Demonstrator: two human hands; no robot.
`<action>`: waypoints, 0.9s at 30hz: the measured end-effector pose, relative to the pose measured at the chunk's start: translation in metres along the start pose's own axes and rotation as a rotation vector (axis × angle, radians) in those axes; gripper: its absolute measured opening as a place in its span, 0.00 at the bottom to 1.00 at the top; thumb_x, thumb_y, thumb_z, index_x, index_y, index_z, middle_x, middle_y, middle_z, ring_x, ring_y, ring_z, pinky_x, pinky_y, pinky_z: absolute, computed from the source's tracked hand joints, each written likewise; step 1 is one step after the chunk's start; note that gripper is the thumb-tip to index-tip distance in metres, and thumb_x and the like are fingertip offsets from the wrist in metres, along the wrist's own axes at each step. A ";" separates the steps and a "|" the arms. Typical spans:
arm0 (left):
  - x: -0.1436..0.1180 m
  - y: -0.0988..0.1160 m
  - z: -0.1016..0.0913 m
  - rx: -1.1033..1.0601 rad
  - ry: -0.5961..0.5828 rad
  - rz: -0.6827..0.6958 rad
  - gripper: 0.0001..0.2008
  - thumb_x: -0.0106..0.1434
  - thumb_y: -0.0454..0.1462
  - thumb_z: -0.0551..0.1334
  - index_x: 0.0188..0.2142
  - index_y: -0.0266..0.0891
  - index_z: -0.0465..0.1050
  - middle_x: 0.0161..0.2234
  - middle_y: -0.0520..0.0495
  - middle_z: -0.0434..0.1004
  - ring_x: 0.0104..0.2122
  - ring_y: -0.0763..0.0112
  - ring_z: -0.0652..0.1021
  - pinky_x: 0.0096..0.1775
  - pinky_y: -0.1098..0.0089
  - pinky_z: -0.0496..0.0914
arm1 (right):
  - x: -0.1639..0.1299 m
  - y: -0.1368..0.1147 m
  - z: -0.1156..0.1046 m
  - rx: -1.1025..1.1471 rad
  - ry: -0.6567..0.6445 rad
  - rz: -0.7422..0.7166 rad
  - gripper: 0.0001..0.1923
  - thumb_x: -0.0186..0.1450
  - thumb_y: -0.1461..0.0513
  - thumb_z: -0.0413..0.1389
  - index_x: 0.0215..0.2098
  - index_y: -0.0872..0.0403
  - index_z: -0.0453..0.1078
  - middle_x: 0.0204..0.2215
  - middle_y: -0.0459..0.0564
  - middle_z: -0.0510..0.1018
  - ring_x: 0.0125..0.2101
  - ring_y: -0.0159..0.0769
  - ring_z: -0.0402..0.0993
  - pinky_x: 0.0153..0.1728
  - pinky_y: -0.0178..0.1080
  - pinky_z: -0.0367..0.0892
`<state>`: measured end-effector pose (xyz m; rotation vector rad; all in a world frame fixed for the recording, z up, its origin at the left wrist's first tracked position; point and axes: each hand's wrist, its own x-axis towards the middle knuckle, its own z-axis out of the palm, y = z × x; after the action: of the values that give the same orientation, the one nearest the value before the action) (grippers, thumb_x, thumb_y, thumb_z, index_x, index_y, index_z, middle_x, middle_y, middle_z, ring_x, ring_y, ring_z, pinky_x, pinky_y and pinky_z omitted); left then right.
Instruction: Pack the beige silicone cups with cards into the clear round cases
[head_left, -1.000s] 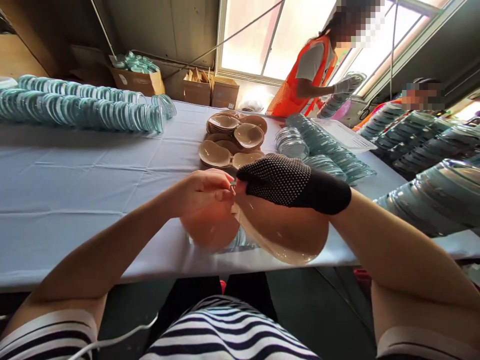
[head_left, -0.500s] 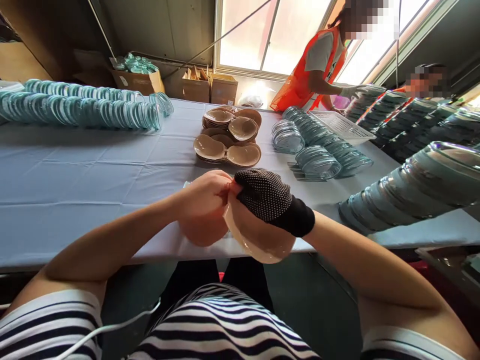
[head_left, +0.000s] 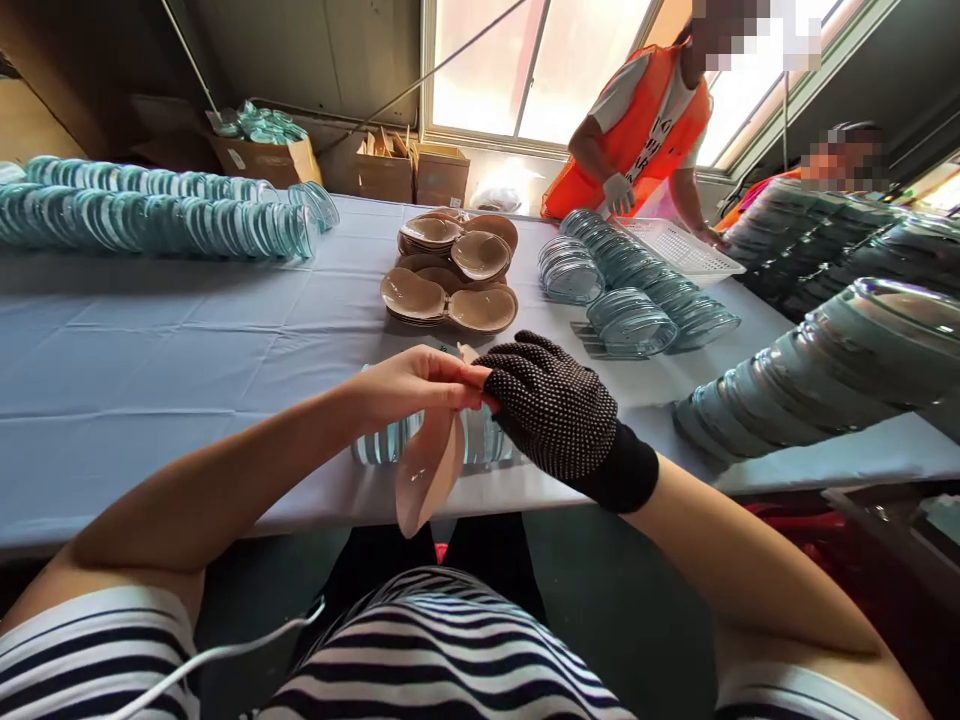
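My bare left hand (head_left: 424, 385) pinches a beige adhesive bra (head_left: 429, 475) near the middle of my body, at the table's front edge. One shiny cup hangs edge-on below the fingers; the rest is largely hidden by my hands. My right hand (head_left: 562, 405), in a black glove with white dots, meets the left fingertips and is closed on the bra's upper part. Behind and beneath my hands lies a row of clear plastic cases (head_left: 390, 440), partly covered. Just beyond, several stacked beige adhesive bras (head_left: 484, 308) rest on the cloth.
Long rows of clear cases (head_left: 157, 225) lie at the left on the white tablecloth (head_left: 150, 380). More cases (head_left: 637, 320) and a tall leaning stack (head_left: 795, 375) occupy the right. A person in an orange vest (head_left: 645, 130) stands beyond a white basket (head_left: 682, 245).
The adhesive bra has gone from two spread cups to one cup hanging edge-on. My right hand has shifted slightly right, its fingers straighter. The person in orange has turned toward the table.
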<state>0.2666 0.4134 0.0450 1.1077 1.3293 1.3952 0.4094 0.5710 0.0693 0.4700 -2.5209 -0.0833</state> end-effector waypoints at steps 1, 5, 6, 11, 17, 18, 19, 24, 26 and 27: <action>0.000 0.001 0.000 0.001 -0.022 -0.003 0.12 0.59 0.43 0.70 0.37 0.36 0.83 0.35 0.45 0.81 0.35 0.70 0.76 0.41 0.70 0.69 | -0.001 0.000 0.002 -0.034 0.022 -0.018 0.11 0.70 0.65 0.52 0.46 0.55 0.75 0.44 0.54 0.81 0.46 0.43 0.75 0.53 0.49 0.70; -0.002 0.003 -0.001 -0.033 -0.076 -0.011 0.13 0.59 0.45 0.69 0.36 0.36 0.82 0.36 0.44 0.80 0.38 0.68 0.76 0.43 0.69 0.68 | -0.001 0.008 0.007 -0.078 0.117 -0.081 0.11 0.71 0.65 0.51 0.38 0.53 0.75 0.37 0.49 0.81 0.41 0.37 0.75 0.60 0.50 0.65; -0.002 0.002 -0.002 -0.036 -0.060 -0.011 0.14 0.58 0.46 0.69 0.33 0.36 0.82 0.36 0.44 0.79 0.38 0.67 0.75 0.43 0.68 0.68 | 0.000 0.010 0.007 -0.088 0.124 -0.081 0.10 0.71 0.65 0.51 0.37 0.53 0.75 0.36 0.48 0.81 0.40 0.37 0.75 0.61 0.51 0.65; -0.005 -0.003 -0.002 -0.132 0.076 -0.052 0.15 0.54 0.47 0.72 0.26 0.37 0.79 0.32 0.45 0.78 0.34 0.68 0.74 0.38 0.69 0.67 | 0.001 0.014 0.010 -0.099 0.155 -0.087 0.07 0.69 0.63 0.54 0.39 0.52 0.75 0.30 0.47 0.79 0.35 0.35 0.74 0.62 0.52 0.65; -0.005 -0.010 0.004 -0.172 0.141 -0.020 0.07 0.56 0.41 0.70 0.28 0.39 0.81 0.33 0.46 0.80 0.37 0.67 0.77 0.44 0.66 0.69 | -0.007 0.009 0.022 -0.093 0.259 -0.057 0.10 0.68 0.66 0.53 0.43 0.49 0.75 0.31 0.46 0.79 0.33 0.34 0.74 0.61 0.52 0.67; -0.006 -0.010 0.005 -0.189 0.133 -0.020 0.06 0.55 0.40 0.70 0.29 0.39 0.82 0.33 0.46 0.81 0.38 0.66 0.78 0.46 0.66 0.69 | -0.007 0.007 0.021 -0.103 0.270 -0.052 0.11 0.68 0.66 0.53 0.44 0.49 0.75 0.30 0.45 0.79 0.33 0.34 0.75 0.61 0.52 0.67; -0.006 -0.011 0.005 -0.212 0.111 -0.029 0.06 0.55 0.39 0.70 0.29 0.39 0.82 0.35 0.45 0.81 0.39 0.66 0.78 0.46 0.65 0.69 | -0.006 0.006 0.020 -0.116 0.270 -0.057 0.11 0.68 0.66 0.53 0.44 0.49 0.75 0.30 0.44 0.79 0.33 0.35 0.75 0.61 0.52 0.66; -0.008 -0.009 0.005 -0.310 0.051 -0.101 0.12 0.53 0.43 0.70 0.36 0.39 0.83 0.41 0.42 0.80 0.40 0.64 0.78 0.43 0.67 0.72 | 0.000 0.004 0.015 -0.150 0.207 -0.117 0.15 0.69 0.66 0.51 0.46 0.43 0.75 0.30 0.43 0.79 0.36 0.36 0.76 0.64 0.51 0.64; -0.008 -0.012 0.005 -0.327 0.103 -0.093 0.13 0.52 0.43 0.72 0.35 0.39 0.83 0.40 0.43 0.80 0.39 0.66 0.78 0.42 0.69 0.72 | 0.001 0.006 0.017 -0.090 0.181 -0.091 0.17 0.70 0.66 0.50 0.50 0.41 0.74 0.32 0.44 0.80 0.38 0.37 0.77 0.64 0.54 0.64; -0.007 -0.014 0.006 -0.333 0.128 -0.085 0.13 0.51 0.42 0.73 0.35 0.39 0.83 0.39 0.44 0.80 0.39 0.66 0.78 0.43 0.69 0.72 | 0.000 0.007 0.019 -0.043 0.167 -0.071 0.17 0.70 0.65 0.50 0.52 0.41 0.73 0.34 0.45 0.80 0.40 0.38 0.77 0.63 0.56 0.64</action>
<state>0.2738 0.4079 0.0309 0.7432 1.1630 1.5757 0.3970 0.5768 0.0548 0.5268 -2.3353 -0.1196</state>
